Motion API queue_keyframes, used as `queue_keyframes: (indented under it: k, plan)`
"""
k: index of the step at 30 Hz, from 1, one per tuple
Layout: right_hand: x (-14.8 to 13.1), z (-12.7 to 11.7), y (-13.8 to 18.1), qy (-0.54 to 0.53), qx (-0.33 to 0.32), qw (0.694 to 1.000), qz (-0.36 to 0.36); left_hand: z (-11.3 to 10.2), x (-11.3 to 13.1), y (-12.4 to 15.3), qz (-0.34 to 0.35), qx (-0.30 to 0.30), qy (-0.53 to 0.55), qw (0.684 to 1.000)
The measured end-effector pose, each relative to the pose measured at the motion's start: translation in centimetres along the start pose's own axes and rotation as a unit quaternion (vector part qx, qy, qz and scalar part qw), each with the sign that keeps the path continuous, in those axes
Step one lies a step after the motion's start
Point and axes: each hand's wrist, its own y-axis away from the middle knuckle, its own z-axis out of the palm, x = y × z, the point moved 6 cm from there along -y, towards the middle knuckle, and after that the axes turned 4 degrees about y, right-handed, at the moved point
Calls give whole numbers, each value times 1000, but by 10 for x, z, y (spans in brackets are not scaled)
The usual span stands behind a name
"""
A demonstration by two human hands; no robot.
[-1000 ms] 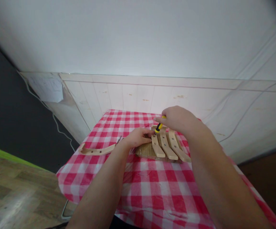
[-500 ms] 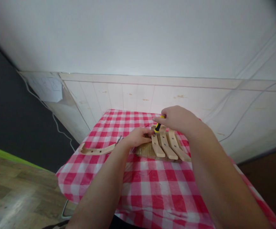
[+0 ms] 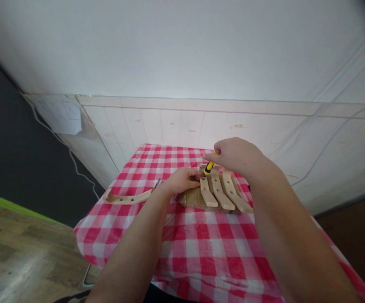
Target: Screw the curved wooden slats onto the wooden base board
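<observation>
My right hand [image 3: 236, 153] is closed around the yellow-and-black handle of a screwdriver [image 3: 209, 167]. The screwdriver leans, its lower end at the upper hole of the leftmost curved wooden hook [image 3: 209, 195]. From the left, my left hand [image 3: 182, 181] grips that same hook near its upper part, fingertips close to the screwdriver's tip. Two similar hooks, a middle one [image 3: 223, 198] and a right one [image 3: 237, 198], lie alongside, with dark spots at their holes. All three rest across a brown wooden board [image 3: 191, 198]. The screw under the tip is too small to make out.
Another curved wooden hook [image 3: 128, 198] lies apart on the left of the table, beside small dark metal pieces [image 3: 157, 184]. A red-and-white checked cloth [image 3: 201, 240] covers the table. Behind it stands a white panelled wall [image 3: 182, 124], with a cable [image 3: 75, 162] hanging at left.
The screwdriver handle has turned slightly in my right hand, and that hand has shifted a little. My left hand and the hooks stay almost in place.
</observation>
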Motion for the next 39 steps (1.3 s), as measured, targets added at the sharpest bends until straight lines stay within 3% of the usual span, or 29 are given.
queue_keyframes:
  k: [8,15,27,33,39]
  plan:
    - [-14,-10,17,-112,-34,986,-122,0,-2,-1,-9,5,3,1000]
    - [-1,0,1,-3,-15,1000,-26,0,0,0,-15,5,10,1000]
    - [-9,-9,14,-77,-23,991,-105,0,4,1,-29,8,35,999]
    - [-1,-4,9,-24,-31,998,-50,0,10,2,-35,10,30,999]
    - [-3,-3,9,-41,-29,997,-52,0,4,1,-29,11,38,999]
